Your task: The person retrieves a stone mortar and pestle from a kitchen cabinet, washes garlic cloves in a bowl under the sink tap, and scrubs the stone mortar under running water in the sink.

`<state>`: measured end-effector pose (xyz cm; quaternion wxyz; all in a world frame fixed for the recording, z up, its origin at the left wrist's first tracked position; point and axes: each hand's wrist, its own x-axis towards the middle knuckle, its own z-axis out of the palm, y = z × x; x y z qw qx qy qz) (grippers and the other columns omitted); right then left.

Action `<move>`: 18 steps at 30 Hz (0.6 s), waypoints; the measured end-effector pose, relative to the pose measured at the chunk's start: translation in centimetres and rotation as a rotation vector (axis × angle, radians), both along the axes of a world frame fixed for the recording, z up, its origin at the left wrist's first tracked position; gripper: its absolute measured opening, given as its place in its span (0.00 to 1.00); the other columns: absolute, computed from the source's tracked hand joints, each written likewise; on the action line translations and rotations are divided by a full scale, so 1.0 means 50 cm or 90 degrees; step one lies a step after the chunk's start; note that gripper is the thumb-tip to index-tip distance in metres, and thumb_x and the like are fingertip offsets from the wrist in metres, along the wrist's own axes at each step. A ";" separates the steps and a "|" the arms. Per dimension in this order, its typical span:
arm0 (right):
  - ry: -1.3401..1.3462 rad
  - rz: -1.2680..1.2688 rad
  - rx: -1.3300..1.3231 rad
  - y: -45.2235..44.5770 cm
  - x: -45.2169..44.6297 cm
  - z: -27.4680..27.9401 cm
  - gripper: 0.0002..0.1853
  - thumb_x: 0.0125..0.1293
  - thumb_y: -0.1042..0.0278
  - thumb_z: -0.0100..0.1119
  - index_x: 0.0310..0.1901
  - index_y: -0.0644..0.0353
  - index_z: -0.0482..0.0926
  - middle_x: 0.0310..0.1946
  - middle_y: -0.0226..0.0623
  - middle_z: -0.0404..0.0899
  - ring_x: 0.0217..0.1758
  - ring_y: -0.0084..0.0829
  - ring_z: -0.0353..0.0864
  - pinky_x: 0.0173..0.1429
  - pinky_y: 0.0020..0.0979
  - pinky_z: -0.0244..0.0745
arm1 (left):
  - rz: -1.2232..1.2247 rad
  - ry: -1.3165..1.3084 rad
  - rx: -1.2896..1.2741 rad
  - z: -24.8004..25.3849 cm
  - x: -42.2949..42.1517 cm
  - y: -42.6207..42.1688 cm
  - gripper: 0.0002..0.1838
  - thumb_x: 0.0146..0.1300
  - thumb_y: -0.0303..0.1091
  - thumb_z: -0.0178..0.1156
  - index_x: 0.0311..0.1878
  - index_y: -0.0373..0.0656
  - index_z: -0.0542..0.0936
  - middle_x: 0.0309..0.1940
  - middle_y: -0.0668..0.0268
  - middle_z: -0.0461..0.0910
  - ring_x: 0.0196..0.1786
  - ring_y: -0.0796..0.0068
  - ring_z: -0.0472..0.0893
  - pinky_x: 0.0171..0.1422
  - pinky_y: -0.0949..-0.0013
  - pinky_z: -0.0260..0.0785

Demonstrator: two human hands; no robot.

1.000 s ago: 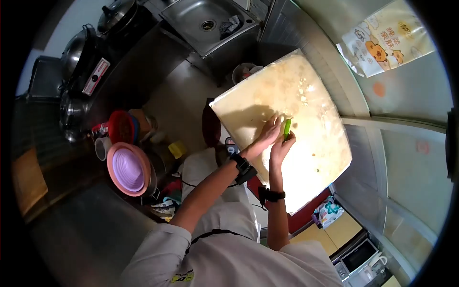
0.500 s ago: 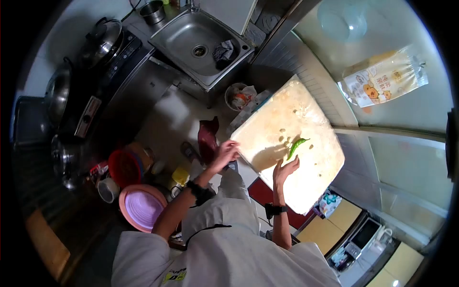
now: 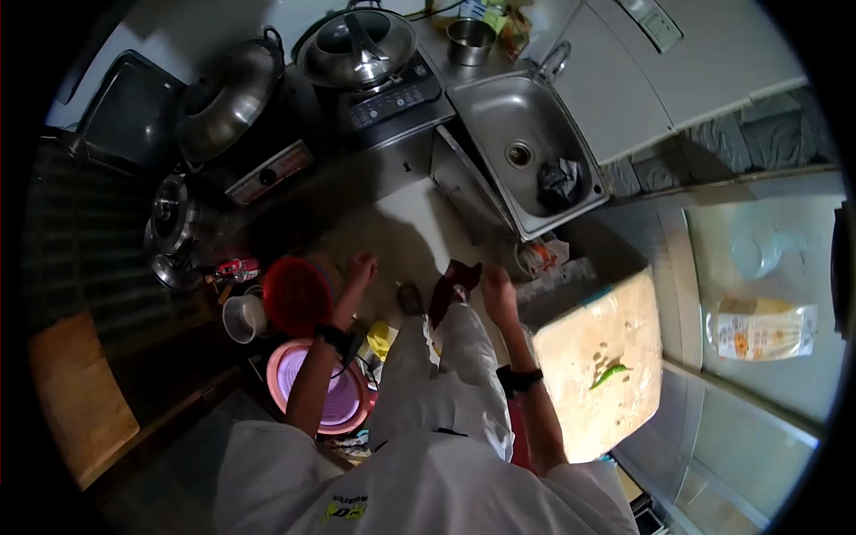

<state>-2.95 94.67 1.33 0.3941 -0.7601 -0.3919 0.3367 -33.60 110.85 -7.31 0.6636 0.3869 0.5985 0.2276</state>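
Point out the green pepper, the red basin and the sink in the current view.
green pepper (image 3: 610, 375), head view, middle of its body
red basin (image 3: 296, 299), head view, inside surface
sink (image 3: 510, 116), head view, bare metal inside the bowl

Remote-view log, layout. Right: I note the table (image 3: 566, 361), chilli (image 3: 611, 375) on it, package (image 3: 762, 330) farther right. Far, right of centre: sink (image 3: 499, 107), crumpled item (image 3: 559, 183) inside. Left of the sink: cooker (image 3: 392, 107), pan (image 3: 357, 53) on it. Pot (image 3: 471, 42) between pan and tap (image 3: 560, 58). Near left: lower basin (image 3: 361, 406) holding a basket (image 3: 290, 366); upper basin (image 3: 297, 294) just beyond.
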 end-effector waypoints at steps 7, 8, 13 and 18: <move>-0.104 0.135 -0.025 0.304 0.006 -0.186 0.13 0.67 0.65 0.55 0.47 0.66 0.76 0.35 0.51 0.80 0.38 0.48 0.81 0.44 0.42 0.75 | 0.152 -0.109 -0.116 -0.112 -0.028 0.083 0.14 0.70 0.40 0.53 0.29 0.45 0.76 0.20 0.70 0.73 0.23 0.79 0.71 0.27 0.70 0.64; -0.087 0.149 -0.118 0.365 0.013 -0.220 0.12 0.68 0.64 0.53 0.44 0.66 0.76 0.32 0.52 0.79 0.35 0.49 0.79 0.42 0.44 0.73 | 0.287 -0.196 -0.206 -0.203 -0.043 0.114 0.13 0.70 0.39 0.53 0.31 0.44 0.77 0.21 0.69 0.74 0.24 0.78 0.72 0.27 0.70 0.65; -0.053 0.029 -0.124 0.471 0.050 -0.395 0.11 0.63 0.66 0.51 0.37 0.67 0.75 0.29 0.51 0.77 0.31 0.46 0.75 0.42 0.46 0.70 | 0.230 -0.118 -0.127 -0.062 0.139 0.230 0.11 0.70 0.36 0.54 0.36 0.39 0.79 0.28 0.65 0.79 0.27 0.76 0.76 0.31 0.68 0.71; -0.021 -0.178 -0.219 0.493 0.089 -0.443 0.15 0.61 0.64 0.53 0.44 0.66 0.78 0.39 0.44 0.80 0.41 0.40 0.78 0.49 0.40 0.72 | 0.255 -0.015 -0.178 -0.190 0.259 0.294 0.08 0.66 0.37 0.57 0.35 0.42 0.75 0.26 0.65 0.77 0.27 0.73 0.76 0.32 0.67 0.69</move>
